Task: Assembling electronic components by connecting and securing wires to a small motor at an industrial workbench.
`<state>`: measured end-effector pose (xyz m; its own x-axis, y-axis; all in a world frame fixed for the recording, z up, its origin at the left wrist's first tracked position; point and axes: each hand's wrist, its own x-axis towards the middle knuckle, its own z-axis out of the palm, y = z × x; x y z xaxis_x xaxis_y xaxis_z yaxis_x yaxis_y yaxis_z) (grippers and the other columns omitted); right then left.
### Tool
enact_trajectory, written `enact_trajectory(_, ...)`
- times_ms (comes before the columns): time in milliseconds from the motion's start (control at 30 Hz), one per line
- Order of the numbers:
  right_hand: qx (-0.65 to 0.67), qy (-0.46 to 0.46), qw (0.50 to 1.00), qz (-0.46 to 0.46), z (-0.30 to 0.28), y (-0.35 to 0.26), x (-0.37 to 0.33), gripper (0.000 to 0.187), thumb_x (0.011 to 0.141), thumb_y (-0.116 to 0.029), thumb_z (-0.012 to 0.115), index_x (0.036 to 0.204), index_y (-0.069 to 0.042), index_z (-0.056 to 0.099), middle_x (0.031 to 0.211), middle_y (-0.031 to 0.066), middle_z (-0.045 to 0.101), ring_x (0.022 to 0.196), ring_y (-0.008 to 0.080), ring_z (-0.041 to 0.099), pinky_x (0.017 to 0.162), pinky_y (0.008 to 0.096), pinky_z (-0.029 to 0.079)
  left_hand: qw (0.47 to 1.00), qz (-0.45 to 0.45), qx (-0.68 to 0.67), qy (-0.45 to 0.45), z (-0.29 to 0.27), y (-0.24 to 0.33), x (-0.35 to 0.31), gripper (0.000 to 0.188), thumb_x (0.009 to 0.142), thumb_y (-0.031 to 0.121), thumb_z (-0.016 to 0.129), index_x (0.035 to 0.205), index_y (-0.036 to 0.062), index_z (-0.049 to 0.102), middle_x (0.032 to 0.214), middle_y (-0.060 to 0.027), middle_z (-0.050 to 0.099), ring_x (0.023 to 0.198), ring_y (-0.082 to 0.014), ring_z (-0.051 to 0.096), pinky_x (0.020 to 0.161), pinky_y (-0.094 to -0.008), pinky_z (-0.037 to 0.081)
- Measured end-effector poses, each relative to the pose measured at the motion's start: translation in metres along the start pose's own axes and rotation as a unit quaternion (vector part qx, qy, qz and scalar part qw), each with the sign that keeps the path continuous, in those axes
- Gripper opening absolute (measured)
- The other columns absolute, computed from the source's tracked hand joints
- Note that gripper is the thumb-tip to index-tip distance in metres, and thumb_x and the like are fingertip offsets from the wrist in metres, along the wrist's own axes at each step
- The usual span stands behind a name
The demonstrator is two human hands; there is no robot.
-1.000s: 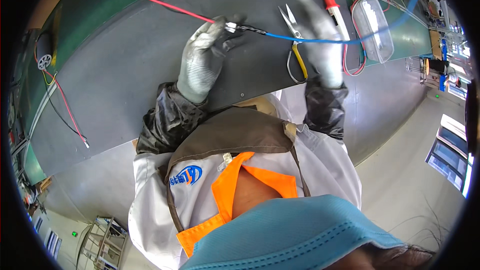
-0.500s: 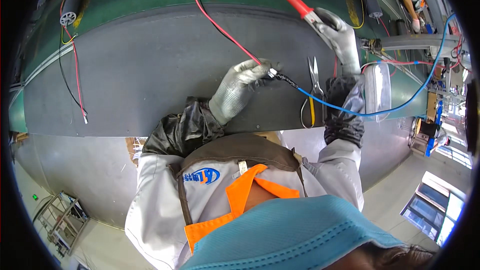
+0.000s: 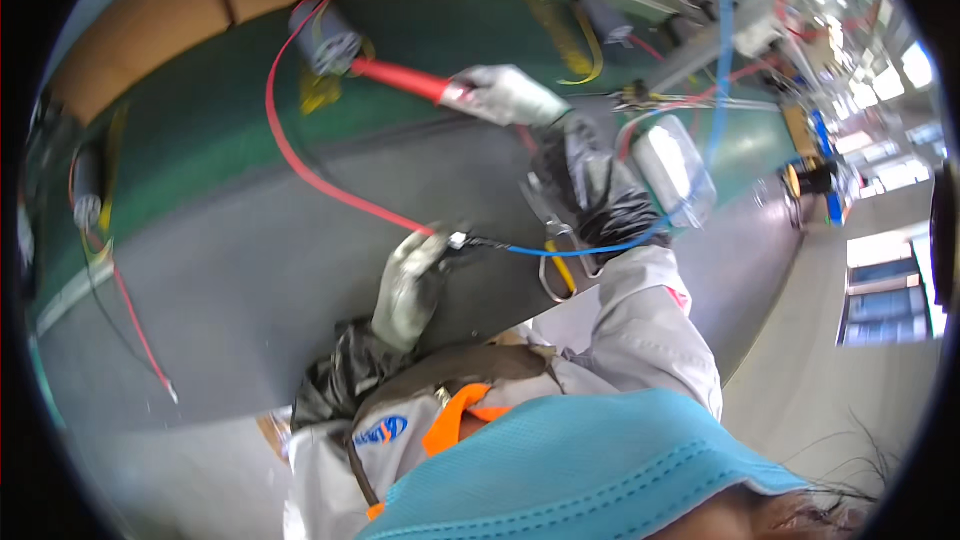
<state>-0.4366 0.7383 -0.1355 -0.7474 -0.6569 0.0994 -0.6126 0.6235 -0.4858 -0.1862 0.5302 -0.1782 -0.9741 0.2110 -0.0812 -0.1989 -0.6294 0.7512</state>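
Observation:
My gloved left hand (image 3: 412, 275) is closed round the end of a red wire (image 3: 330, 177), where a white connector (image 3: 458, 240) joins it to a blue cable (image 3: 570, 251). In my gloved right hand (image 3: 515, 95) is a red-handled probe (image 3: 402, 78). Its far end reaches the end face of a grey cylindrical motor (image 3: 328, 40), though blur hides whether it touches. The red wire runs from this motor in an arc down to my left hand. Scissors with a yellow-marked handle (image 3: 562, 270) lie beside my right sleeve.
A clear plastic box (image 3: 672, 168) with something white inside stands right of my right forearm. Another motor (image 3: 88, 185) with loose wires lies at the left, and one more (image 3: 602, 17) at the far right. Brown cardboard (image 3: 150, 60) borders the far side of the green belt (image 3: 215, 105).
The view has swung, showing more of the far side. My right hand has carried the probe left and away from me to the motor. My left hand keeps its hold on the wire end.

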Motion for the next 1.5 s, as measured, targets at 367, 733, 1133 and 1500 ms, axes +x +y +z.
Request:
enact_trajectory(367, -0.122, 0.095, 0.946, 0.285, -0.037, 0.026, -0.206, 0.05, 0.086, -0.012, 0.066, 0.134, -0.002, 0.058, 0.122, 0.0224, 0.065, 0.113, 0.0393, 0.063, 0.097, 0.0434, 0.05, 0.986, -0.059, -0.153, 0.003, 0.011, -0.006, 0.012, 0.033, 0.104, 0.025, 0.055, 0.121, -0.0024, 0.061, 0.113, -0.014, 0.067, 0.103, -0.0249, 0.067, 0.099, -0.0451, 0.053)
enact_trajectory(733, 0.271, -0.136, 0.939, -0.163, 0.0, -0.127, -0.187, 0.028, 0.1, -0.024, 0.063, 0.121, -0.007, 0.065, 0.117, 0.014, 0.07, 0.099, 0.0345, 0.066, 0.088, 0.0447, 0.052, 0.858, 0.077, 0.473, 0.186, -0.035, 0.014, 0.038, 0.03, 0.102, 0.022, 0.055, 0.086, -0.0019, 0.062, 0.072, -0.0129, 0.065, 0.064, -0.0195, 0.06, 0.063, -0.0375, 0.046)
enact_trajectory(1133, 0.073, -0.061, 0.984, 0.148, -0.04, -0.073, -0.128, 0.046, 0.093, -0.027, 0.065, 0.13, -0.001, 0.061, 0.117, 0.0203, 0.069, 0.099, 0.0386, 0.068, 0.089, 0.0439, 0.054, 0.529, 0.262, 0.808, -0.007, -0.07, 0.06, 0.014, 0.043, 0.081, 0.012, 0.07, 0.123, 0.0063, 0.067, 0.12, -0.0166, 0.066, 0.111, -0.0348, 0.062, 0.096, -0.0456, 0.048)
enact_trajectory(1500, 0.341, 0.185, 0.856, 0.343, -0.124, 0.158, 0.052, 0.051, 0.101, -0.034, 0.053, 0.143, -0.004, 0.053, 0.134, 0.0197, 0.063, 0.121, 0.0188, 0.064, 0.102, 0.0328, 0.05, 0.549, 0.226, 0.667, -0.451, 0.046, -0.062, 0.119, 0.064, 0.084, 0.038, 0.072, 0.141, 0.0158, 0.053, 0.139, -0.011, 0.052, 0.134, -0.0293, 0.046, 0.116, -0.0518, 0.034)
